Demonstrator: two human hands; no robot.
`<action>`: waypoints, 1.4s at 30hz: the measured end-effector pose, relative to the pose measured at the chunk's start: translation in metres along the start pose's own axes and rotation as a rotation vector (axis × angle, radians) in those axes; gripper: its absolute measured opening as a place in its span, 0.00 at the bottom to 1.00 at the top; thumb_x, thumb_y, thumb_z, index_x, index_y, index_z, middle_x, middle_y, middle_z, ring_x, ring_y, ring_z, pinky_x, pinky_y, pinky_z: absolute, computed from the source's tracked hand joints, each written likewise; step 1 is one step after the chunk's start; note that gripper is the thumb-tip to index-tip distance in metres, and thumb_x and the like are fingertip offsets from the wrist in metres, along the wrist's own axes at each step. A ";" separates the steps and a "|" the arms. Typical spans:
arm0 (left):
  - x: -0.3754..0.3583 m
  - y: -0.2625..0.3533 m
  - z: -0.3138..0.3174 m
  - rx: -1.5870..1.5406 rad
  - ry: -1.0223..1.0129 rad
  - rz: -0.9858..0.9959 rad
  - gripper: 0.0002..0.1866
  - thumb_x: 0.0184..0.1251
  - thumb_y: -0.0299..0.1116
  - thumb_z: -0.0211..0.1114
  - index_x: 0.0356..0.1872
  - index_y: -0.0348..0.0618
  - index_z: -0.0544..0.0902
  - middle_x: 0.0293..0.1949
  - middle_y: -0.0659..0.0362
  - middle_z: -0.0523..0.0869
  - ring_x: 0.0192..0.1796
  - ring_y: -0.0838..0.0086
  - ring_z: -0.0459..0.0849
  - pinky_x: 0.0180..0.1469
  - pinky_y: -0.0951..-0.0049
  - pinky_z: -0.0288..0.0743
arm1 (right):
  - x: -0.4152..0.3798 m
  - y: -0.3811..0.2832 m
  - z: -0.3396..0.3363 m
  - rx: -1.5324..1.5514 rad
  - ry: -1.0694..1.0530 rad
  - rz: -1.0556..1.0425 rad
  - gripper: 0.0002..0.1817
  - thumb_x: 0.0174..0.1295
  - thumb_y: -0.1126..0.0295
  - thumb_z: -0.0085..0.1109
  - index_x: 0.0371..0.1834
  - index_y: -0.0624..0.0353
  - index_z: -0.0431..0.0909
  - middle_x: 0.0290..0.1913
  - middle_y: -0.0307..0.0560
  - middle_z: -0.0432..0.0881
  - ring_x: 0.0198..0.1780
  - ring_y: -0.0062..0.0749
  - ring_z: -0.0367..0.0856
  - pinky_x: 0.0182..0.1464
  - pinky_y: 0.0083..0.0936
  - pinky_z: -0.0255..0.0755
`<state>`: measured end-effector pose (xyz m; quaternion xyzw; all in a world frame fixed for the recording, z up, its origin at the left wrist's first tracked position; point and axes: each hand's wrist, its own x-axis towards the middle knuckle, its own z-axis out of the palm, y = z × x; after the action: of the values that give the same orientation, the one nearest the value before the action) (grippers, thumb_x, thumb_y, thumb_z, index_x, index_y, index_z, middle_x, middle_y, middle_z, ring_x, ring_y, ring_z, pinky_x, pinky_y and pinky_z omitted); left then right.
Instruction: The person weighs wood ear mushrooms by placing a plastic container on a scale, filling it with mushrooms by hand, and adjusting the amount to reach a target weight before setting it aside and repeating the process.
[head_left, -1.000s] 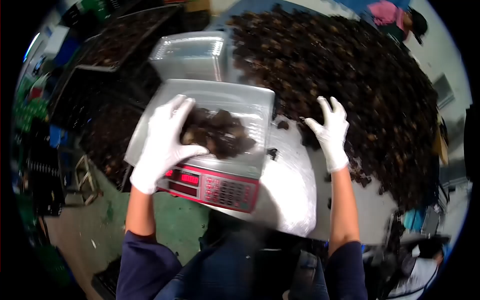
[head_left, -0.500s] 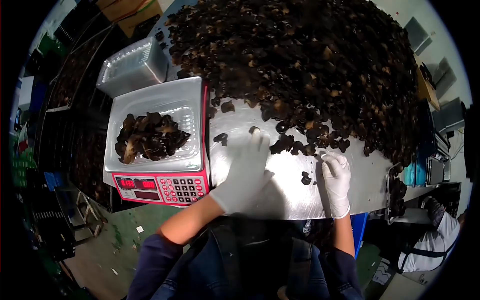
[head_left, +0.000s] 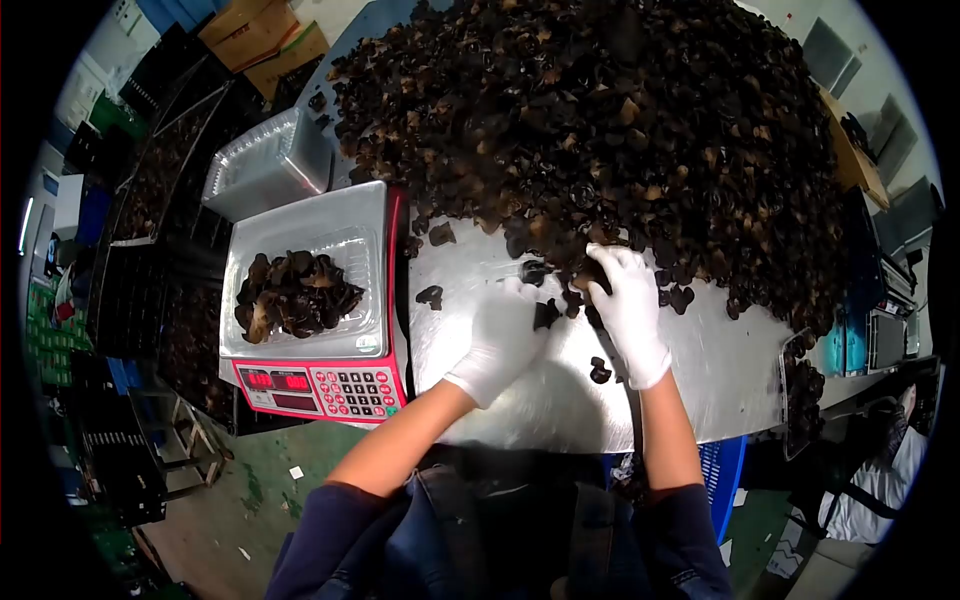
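My left hand, in a white glove and a little blurred, is low over the metal table with its fingers bent in. A dark wood ear mushroom shows between its fingers and thumb. At the near edge of the large wood ear mushroom pile, my gloved right hand has its fingers and thumb curled around dark pieces, partly hidden by the hand. Left of my hands, a clear plastic tray holding a heap of wood ear mushrooms sits on the red and silver scale.
A stack of clear trays stands behind the scale. Loose mushroom bits lie on the metal table. Dark crates line the left side, and a blue crate is below the table's front edge.
My right hand has moved forward and left from the bare metal to the pile's edge, its fingers curling. My left hand has drawn back slightly, its fingers bending from outstretched. The view has shifted slightly.
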<state>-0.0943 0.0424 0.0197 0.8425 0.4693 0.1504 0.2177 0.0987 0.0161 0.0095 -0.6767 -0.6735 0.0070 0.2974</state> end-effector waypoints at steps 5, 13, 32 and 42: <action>0.044 -0.008 -0.008 -0.053 0.229 0.068 0.24 0.59 0.34 0.71 0.56 0.39 0.79 0.52 0.47 0.78 0.57 0.54 0.77 0.56 0.59 0.76 | -0.029 0.011 -0.012 0.084 0.018 0.109 0.21 0.53 0.77 0.64 0.52 0.53 0.83 0.49 0.45 0.83 0.51 0.42 0.80 0.54 0.35 0.73; 0.093 -0.018 0.002 0.008 0.265 0.090 0.09 0.53 0.18 0.61 0.36 0.39 0.80 0.39 0.48 0.80 0.47 0.52 0.80 0.50 0.57 0.77 | -0.016 0.014 -0.024 0.116 0.072 0.174 0.17 0.54 0.79 0.67 0.49 0.57 0.84 0.45 0.45 0.84 0.44 0.38 0.83 0.51 0.32 0.76; -0.007 -0.005 0.005 -0.128 0.042 0.051 0.16 0.62 0.37 0.68 0.49 0.43 0.82 0.42 0.51 0.81 0.45 0.55 0.82 0.48 0.59 0.77 | -0.017 0.006 -0.022 0.074 0.140 0.064 0.07 0.55 0.72 0.66 0.38 0.53 0.86 0.42 0.40 0.84 0.49 0.38 0.79 0.52 0.33 0.70; -0.027 -0.024 0.001 -0.233 0.067 -0.022 0.13 0.63 0.34 0.66 0.45 0.40 0.81 0.44 0.49 0.82 0.47 0.53 0.83 0.50 0.60 0.77 | -0.020 -0.057 0.009 -0.027 -0.127 -0.067 0.09 0.56 0.63 0.68 0.35 0.55 0.88 0.41 0.41 0.83 0.48 0.37 0.76 0.52 0.35 0.62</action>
<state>-0.1254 0.0299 0.0052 0.8008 0.4648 0.2294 0.3001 0.0415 -0.0039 0.0176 -0.6558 -0.7134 0.0307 0.2449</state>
